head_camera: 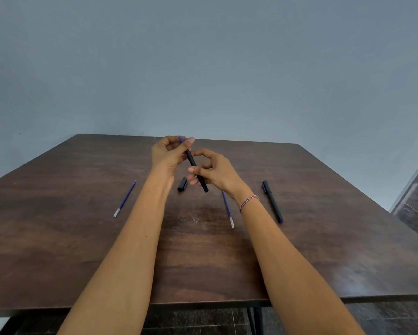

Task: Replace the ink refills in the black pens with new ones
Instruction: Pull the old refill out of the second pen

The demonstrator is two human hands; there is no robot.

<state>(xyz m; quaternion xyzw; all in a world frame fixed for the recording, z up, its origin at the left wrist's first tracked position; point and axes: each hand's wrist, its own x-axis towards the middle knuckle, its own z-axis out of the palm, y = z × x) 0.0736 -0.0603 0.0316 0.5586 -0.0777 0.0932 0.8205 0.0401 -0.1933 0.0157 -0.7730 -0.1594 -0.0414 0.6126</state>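
On the far left of the table (58, 238) a refill (124, 199) lies alone, well apart from everything else. Next, our left hand (165, 153): fingers curled, pinching the blue tip end of the pen (193, 163) we're working on, held up off the wood and slanting down to the right. Just below it the cap (182, 184) lies on the table, between our wrists. Our right hand (215, 172) is closed round the lower part of the barrel, thumb and fingers wrapped on it, the threaded back end poking out beneath. Under that wrist, with its bracelet (249, 203), a second refill (228, 209) lies on the wood, and further right a second pen (272, 201) lies capped, untouched as far as we can tell.

Where's the risk? We judge it's the grip: two hands pulling or twisting on a thin barrel, and if the tip piece lets go suddenly, a small part could jump and roll off the edge. The cap is round and loose too, near our forearms, so a careless sweep could send it rolling. And the two refills look alike, so we could mix old with new.

Writing? None we can read; no brand shows on pens or refills.
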